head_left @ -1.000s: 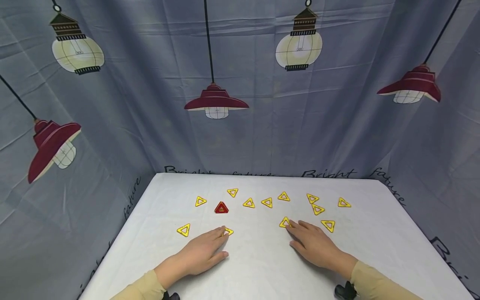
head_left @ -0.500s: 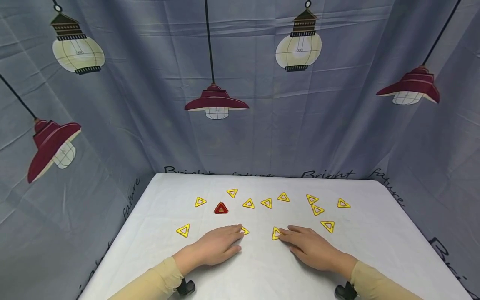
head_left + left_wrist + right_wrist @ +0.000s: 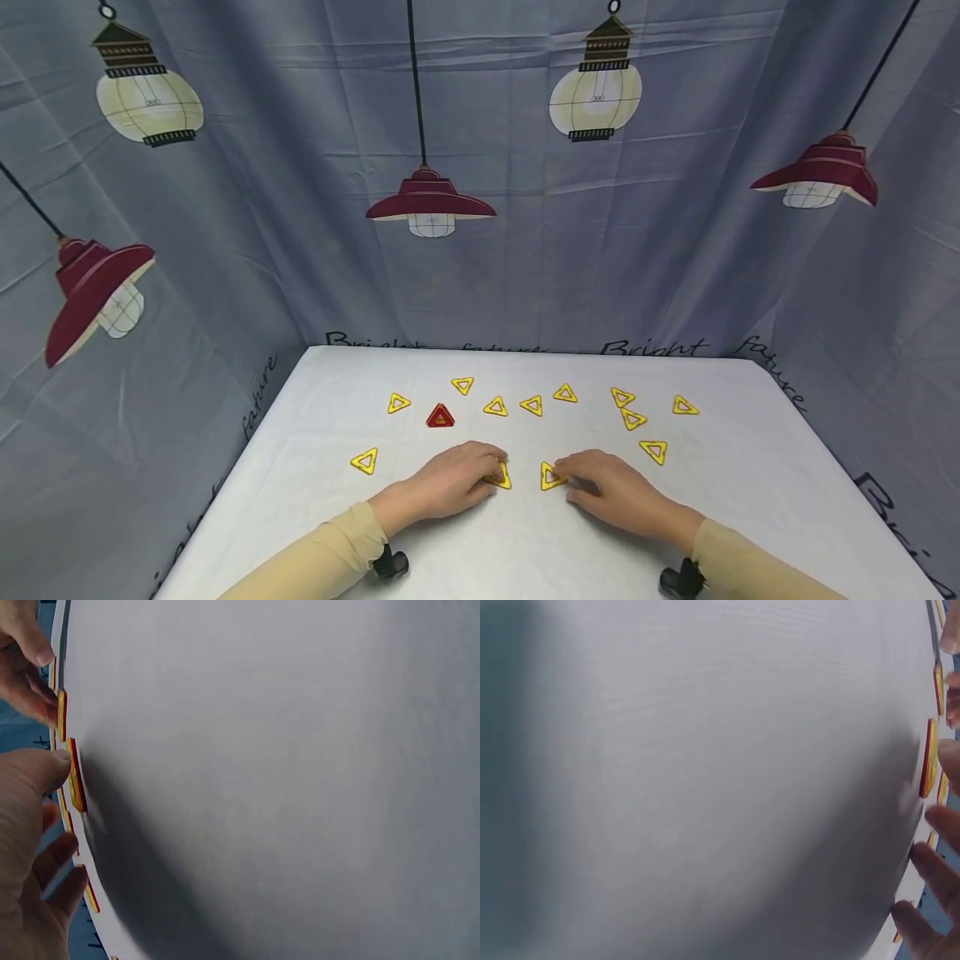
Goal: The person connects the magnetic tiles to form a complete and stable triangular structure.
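Note:
My left hand (image 3: 457, 479) bends its fingers over a yellow triangular tile (image 3: 506, 477), with the thumb and fingertips at the tile's left side. The left wrist view shows that thumb against the tile (image 3: 76, 780) edge-on. A short gap to the right, my right hand (image 3: 622, 492) touches another yellow triangular tile (image 3: 551, 477) with its extended fingertips. Its thumb stands apart from the forefinger. Edge-on in the right wrist view, this tile (image 3: 928, 757) shows a yellow face and a red underside.
Several more yellow triangular tiles lie spread over the far part of the white table (image 3: 480, 550). One tile (image 3: 440, 417) lies red side up. Two yellow tiles (image 3: 633, 418) touch at the right. A grey curtain (image 3: 495, 283) printed with lamps hangs behind.
My left hand has slid its tile to the right and bent its fingers. My right hand has drawn its tile left and nearer, so both tiles now lie close together.

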`<state>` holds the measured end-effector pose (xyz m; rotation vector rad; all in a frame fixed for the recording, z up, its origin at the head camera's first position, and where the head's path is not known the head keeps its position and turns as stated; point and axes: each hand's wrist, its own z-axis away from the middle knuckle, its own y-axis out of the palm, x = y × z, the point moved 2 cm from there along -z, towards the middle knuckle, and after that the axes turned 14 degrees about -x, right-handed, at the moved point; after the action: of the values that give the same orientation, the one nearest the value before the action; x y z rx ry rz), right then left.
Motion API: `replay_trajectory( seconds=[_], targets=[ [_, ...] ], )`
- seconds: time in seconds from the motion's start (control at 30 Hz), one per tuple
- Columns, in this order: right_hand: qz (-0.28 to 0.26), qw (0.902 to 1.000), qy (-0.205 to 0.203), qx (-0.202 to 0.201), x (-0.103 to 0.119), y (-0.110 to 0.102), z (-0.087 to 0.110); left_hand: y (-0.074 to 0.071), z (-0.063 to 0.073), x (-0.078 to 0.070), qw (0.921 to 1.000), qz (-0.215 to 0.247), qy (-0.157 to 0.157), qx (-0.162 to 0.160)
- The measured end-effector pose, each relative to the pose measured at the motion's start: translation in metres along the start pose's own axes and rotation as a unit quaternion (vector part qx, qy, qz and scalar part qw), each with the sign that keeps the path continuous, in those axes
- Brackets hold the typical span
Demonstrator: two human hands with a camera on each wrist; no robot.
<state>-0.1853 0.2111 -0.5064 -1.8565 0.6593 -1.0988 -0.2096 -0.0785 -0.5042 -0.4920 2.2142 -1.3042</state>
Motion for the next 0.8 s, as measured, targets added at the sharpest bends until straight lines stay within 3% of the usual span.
replay_trajectory(
  seconds=[0.2, 0.3, 0.5, 0.8],
  targets=[
    [0.041, 0.997, 0.049, -0.044, 0.001, 0.008, -0.009, 0.003, -0.001, 0.002, 0.9925, -0.001, -0.122, -0.006],
    [0.06, 0.9943, 0.065, -0.059, 0.001, 0.011, -0.013, 0.006, -0.002, 0.003, 0.9881, 0.001, -0.153, -0.018],
    [0.061, 0.9934, 0.062, -0.075, 0.006, 0.015, -0.018, 0.01, -0.004, -0.001, 0.9854, -0.005, -0.167, -0.031],
    [0.061, 0.992, 0.081, -0.075, 0.008, 0.02, -0.021, 0.009, -0.008, -0.005, 0.9862, 0.004, -0.159, -0.045]
  ],
)
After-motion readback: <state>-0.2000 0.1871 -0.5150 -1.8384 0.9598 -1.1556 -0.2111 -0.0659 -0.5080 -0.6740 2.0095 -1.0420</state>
